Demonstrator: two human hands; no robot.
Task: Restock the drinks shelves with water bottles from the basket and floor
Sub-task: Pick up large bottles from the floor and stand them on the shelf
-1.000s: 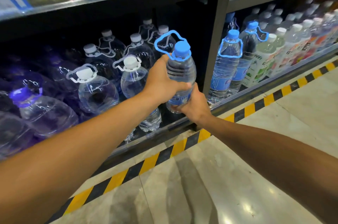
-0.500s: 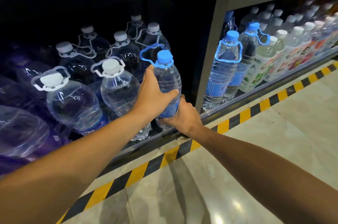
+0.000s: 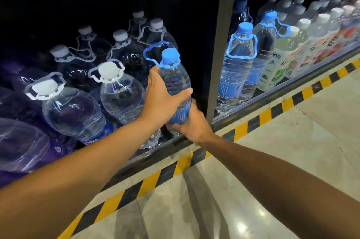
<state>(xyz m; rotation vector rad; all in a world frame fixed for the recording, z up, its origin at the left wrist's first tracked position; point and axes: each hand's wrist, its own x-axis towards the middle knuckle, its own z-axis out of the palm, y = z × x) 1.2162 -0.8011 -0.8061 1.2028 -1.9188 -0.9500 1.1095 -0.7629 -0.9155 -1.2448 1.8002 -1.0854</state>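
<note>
Lowered and carried inward since the earlier frames, the blue-capped water bottle [image 3: 174, 86] now stands nearly upright with its base just above the front lip of the bottom shelf [image 3: 155, 151], at the right end of the left bay.

At 9 o'clock of it, large white-capped water jugs [image 3: 76, 114] fill the bay in rows running back into the dark; the nearest jug [image 3: 122, 96] lies just beside the held bottle.

The left hand [image 3: 161, 98] grips the bottle at mid-body, fingers wrapped behind and thumb clamped across the front above the blue label. The bottle's blue carry loop [image 3: 153, 51] juts toward 10 o'clock from the neck.

The right hand [image 3: 191, 123], at 5 o'clock of the bottle, holds the lower part, fingers curled round the base.

At 3 o'clock the dark shelf upright [image 3: 220, 63] divides the bays; beyond it stand two matching blue-capped bottles [image 3: 236, 71], then white-capped drinks [image 3: 303, 47]. A yellow-and-black hazard stripe [image 3: 175, 166] edges the pale floor.

Judged risks: the slot between nearest jug and upright looks narrow, so the bottle may knock the jug or scrape the upright. If the base catches the shelf lip on release, the tall bottle may tip outward. Its loop could snag a jug handle.
</note>
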